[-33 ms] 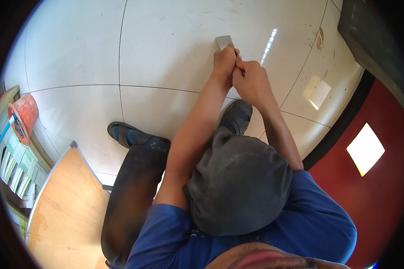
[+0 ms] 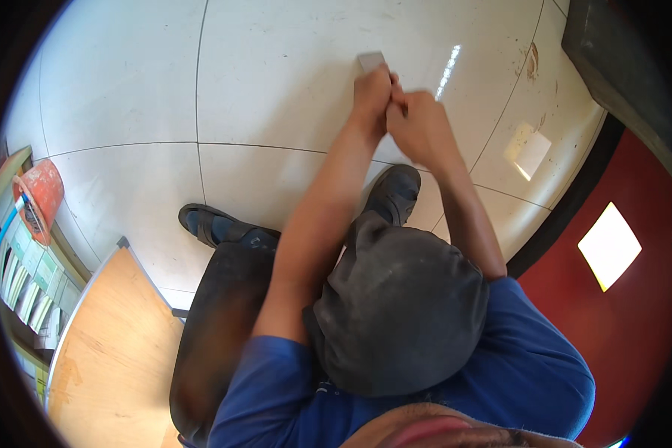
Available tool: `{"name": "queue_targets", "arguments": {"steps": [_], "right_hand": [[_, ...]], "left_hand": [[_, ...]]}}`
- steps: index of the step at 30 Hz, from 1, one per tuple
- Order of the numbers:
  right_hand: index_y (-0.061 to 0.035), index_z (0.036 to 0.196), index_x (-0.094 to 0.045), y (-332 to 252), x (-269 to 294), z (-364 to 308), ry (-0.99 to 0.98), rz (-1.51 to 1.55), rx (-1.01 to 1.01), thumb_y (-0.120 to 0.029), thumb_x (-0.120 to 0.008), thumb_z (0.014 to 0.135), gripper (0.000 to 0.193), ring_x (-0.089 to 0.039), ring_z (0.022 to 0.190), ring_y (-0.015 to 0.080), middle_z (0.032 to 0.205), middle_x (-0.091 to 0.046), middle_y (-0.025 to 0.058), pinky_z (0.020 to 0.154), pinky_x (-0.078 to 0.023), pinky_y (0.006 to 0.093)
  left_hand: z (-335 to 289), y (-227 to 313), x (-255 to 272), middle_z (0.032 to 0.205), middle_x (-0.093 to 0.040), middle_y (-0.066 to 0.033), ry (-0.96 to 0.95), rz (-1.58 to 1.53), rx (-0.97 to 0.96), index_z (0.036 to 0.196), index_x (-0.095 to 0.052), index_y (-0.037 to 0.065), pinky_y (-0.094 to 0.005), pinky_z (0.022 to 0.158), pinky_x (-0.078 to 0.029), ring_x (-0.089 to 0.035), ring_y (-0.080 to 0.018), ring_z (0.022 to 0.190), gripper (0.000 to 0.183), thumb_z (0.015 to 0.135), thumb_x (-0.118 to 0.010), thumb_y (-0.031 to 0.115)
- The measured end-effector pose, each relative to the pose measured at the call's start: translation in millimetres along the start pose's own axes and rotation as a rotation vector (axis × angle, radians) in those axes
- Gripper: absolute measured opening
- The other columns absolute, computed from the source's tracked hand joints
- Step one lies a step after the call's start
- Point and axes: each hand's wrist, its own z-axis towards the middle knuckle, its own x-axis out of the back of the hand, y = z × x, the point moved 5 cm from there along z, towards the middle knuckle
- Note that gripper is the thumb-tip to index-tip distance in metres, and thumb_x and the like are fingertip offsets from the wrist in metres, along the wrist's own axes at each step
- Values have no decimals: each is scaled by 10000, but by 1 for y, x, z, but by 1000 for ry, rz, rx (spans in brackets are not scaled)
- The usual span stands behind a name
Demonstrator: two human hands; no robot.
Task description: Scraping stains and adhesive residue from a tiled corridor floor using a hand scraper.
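Reaching out over the pale tiled floor, the person holds both hands together at the far middle of the scene, where one small grey flat piece shows just beyond the fingertips. The left hand has its grip pressed together on the near edge of that piece, pinching it. The right hand is curled beside it and touches the left at the fingers; whether its grip also bears on the piece cannot be told, since the fingers hide the contact. A likely trouble is that the thin piece slips out of so small a pinch and drops to the tiles, because only its near edge is held and most of it sticks out free. Another is that the two hands, pressed so close, pull against each other and twist it. By count there is one grey piece, two hands, two dark shoes (one to the left, one near the middle), one orange hard hat at the far left, one wooden surface at the near left, and two bright patches of light on the right.
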Motion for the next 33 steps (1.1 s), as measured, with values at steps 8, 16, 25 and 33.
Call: {"name": "queue_targets", "arguments": {"steps": [8,16,25,33], "right_hand": [[46,800,-624,10,12,8,26,115,-104,-216,-453,824,313,-621,654,416,668,-600,268,631,-504,442],[43,785,-636,15,33,34,61,149,-133,-246,-480,809,330,-620,693,428,705,-615,268,658,-501,448],[17,871,-644,23,32,44,82,17,-43,-251,-473,832,320,-615,704,419,733,-611,267,655,-492,441],[18,871,-629,-15,31,62,182,29,77,-202,-442,837,291,-605,728,448,800,-624,261,713,-497,499]], "left_hand": [[6,6,-24,604,-497,-45,-7,-57,60,726,-517,46,-279,502,-396,-477,-139,556,153,825,-433,125],[33,23,-49,639,-519,-139,-76,-59,44,690,-512,-26,-386,434,-411,-512,-234,530,154,795,-429,50],[46,24,-49,630,-510,-114,-156,-26,49,706,-525,-11,-378,454,-421,-505,-213,523,143,806,-449,59],[35,59,-35,644,-523,-52,-111,82,-55,717,-532,51,-309,487,-401,-490,-155,545,225,861,-467,211]]}}
